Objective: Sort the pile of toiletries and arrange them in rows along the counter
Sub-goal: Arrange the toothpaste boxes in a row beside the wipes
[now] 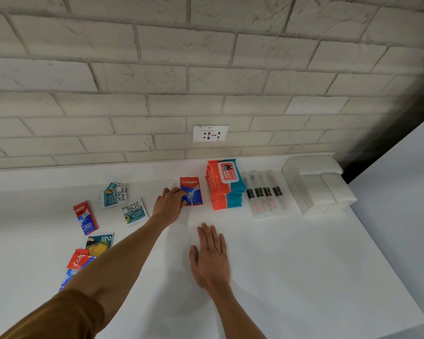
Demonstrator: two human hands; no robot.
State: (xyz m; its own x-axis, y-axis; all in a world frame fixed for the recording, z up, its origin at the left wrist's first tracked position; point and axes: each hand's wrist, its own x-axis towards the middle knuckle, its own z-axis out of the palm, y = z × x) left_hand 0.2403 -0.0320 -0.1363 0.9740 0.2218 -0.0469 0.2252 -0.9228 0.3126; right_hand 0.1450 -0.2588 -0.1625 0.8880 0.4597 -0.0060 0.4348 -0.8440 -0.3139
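- Counter (291, 253): white, set against a brick wall (157, 77); socket plate (210, 133) at 12 o'clock.
- Sorted row, along the back from 12 to 2 o'clock of the right hand (209, 258): stacked wipes packs (227, 189), wrapped toothbrushes (264, 194) lying side by side, and white boxes (321, 187) at the far end.
- Colgate sachet (192, 189): flat on the counter at the row's left end, just beside the wipes packs.
- Left hand (170, 204): fingers curled over the sachet's left edge, thumb below, pinching it.
- Right hand: palm down on the counter, fingers straight and close together, holding nothing.
- Unsorted, 9 to 10 o'clock: Cream Silk sachets (134, 211), some overlapping; a lone red sachet (85, 217); a teal-and-yellow sachet (99, 243).
- Unsorted, 8 o'clock: loose toothpaste sachets (77, 263), partly hidden by the left forearm.
- Progress, as judged: past halfway. Three kinds stand placed and the toothpaste group is just begun. The remaining toothpaste and the hair sachets are still to be gathered and lined up.
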